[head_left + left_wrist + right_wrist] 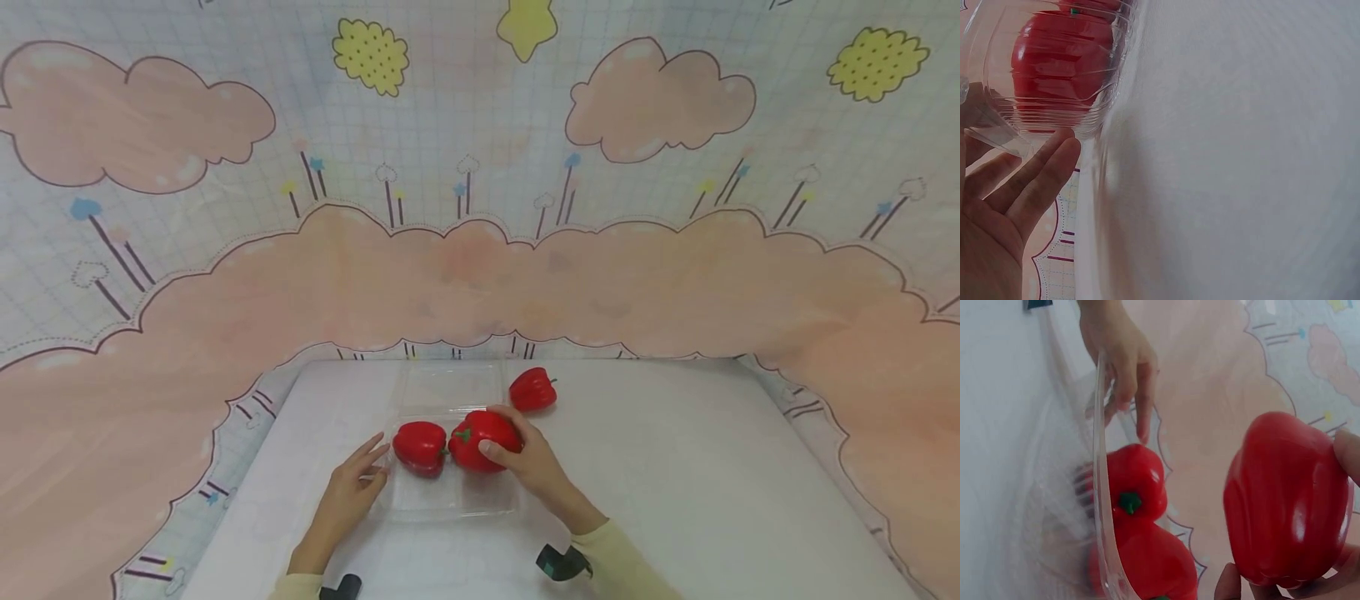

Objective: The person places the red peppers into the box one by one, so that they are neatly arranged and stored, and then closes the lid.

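Pink clouds (142, 117), yellow spotted shapes (371, 57) and a yellow star (528, 27) are printed across the pale, gridded backdrop (427, 125) that is spread high behind a clear plastic box (423, 502). Behind the box and out to both its sides, the table is framed by a broad pink band (480, 275) with scalloped, dark-outlined edges. Slim sticks (390, 202) with small blue, yellow and dotted tips are drawn along the band's upper line. Beneath the box, and stretched out to its left and right, a smooth white tabletop (675, 467) is seen; soft shadows are cast on it near the box. Opened flat, the lid (452, 390) is laid back behind the box. A first red pepper (418, 450) is placed in the box's left half. Over the right half, a second red pepper (478, 437) is gripped by the right hand (538, 467), thumb and fingers curved around it. A third red pepper (531, 390) is set on the tabletop just right of the box's lid. Beside the box's left wall, the left hand (351, 486) is held with fingers loosely spread; whether the wall is touched cannot be told. Pale yellow sleeves (622, 558) are worn in front of the box.
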Motion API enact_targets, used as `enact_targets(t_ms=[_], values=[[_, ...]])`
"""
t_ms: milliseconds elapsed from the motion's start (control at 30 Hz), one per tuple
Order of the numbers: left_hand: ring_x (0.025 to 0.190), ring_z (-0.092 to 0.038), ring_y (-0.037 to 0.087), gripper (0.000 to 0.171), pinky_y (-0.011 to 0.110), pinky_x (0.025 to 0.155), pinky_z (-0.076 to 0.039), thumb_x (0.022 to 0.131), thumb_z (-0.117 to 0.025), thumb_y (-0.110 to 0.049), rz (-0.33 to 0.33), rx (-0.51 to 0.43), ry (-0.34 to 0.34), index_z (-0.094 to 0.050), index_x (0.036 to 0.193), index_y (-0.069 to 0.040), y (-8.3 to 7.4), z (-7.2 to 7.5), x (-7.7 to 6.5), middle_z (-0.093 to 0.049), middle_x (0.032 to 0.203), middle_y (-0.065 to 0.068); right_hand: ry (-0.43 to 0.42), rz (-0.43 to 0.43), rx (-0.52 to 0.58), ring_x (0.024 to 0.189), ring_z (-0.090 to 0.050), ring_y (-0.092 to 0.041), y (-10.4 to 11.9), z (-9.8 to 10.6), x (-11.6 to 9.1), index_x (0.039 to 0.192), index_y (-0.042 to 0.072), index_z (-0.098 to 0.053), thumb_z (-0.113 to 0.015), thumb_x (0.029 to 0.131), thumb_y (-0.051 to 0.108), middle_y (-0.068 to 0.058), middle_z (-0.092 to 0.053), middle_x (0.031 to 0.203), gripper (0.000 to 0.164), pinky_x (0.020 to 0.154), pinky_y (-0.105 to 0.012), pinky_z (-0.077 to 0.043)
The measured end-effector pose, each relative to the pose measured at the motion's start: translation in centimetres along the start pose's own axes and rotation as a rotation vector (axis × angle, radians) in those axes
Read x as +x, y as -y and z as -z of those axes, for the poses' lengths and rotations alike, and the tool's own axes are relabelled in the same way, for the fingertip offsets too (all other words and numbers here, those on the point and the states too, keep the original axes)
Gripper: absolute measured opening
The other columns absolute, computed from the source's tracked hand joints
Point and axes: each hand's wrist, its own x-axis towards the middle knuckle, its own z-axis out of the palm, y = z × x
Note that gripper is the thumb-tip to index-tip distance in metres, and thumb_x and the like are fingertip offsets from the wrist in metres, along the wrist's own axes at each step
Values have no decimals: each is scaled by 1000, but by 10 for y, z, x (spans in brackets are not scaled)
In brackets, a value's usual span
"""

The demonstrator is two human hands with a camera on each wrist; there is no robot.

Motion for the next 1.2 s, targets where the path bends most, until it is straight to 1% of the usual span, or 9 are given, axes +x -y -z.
enact_targets(t_ms=[133,300,500,633,800,1033,1200], values=[[97,-72,25,45,32,81,-62,87,-67,0,-5,-10,3,-62,132,-6,1,0,-1,-51,148,11,-1,4,-2,134,-43,-33,0,-5,-2,141,26,-48,-70,89,35,-9,-48,144,57,99,-48,-55],[95,-72,23,45,31,80,-62,87,-67,-1,-25,-2,-8,-62,131,-6,2,1,-2,-52,147,12,16,8,-3,132,-44,-34,-1,-10,-2,141,24,-47,-69,89,39,-10,-50,142,58,98,-48,-56],[94,-72,23,44,31,79,-62,87,-67,-1,-45,-5,-18,-63,130,-4,2,2,-2,-53,146,13,36,0,-3,130,-45,-33,-2,-15,-2,140,24,-47,-73,86,39,-10,-51,140,62,95,-46,-58],[96,-72,24,44,30,79,-62,86,-67,-1,-41,-4,-17,-63,130,-4,4,2,0,-53,147,12,48,-4,9,131,-45,-33,-1,-18,-2,141,24,-47,-74,85,37,-10,-50,141,64,95,-47,-58],[97,-72,24,44,31,81,-62,87,-68,-1,-38,-6,-11,-63,130,-4,5,0,1,-53,147,11,62,-27,30,132,-44,-31,-2,-21,-2,140,27,-47,-77,83,35,-7,-50,141,65,95,-46,-58],[94,-73,23,44,31,78,-62,85,-68,0,-78,3,-34,-64,129,-3,6,-1,1,-54,145,14,82,-3,45,131,-44,-32,-2,-28,-3,139,24,-48,-79,81,33,-7,-51,140,67,94,-46,-58],[95,-73,24,43,31,79,-62,87,-67,-2,-59,0,-22,-63,129,-4,6,-1,1,-53,146,11,82,-15,28,130,-45,-29,-4,-34,-3,138,27,-49,-81,78,33,-4,-52,139,68,93,-45,-58]])
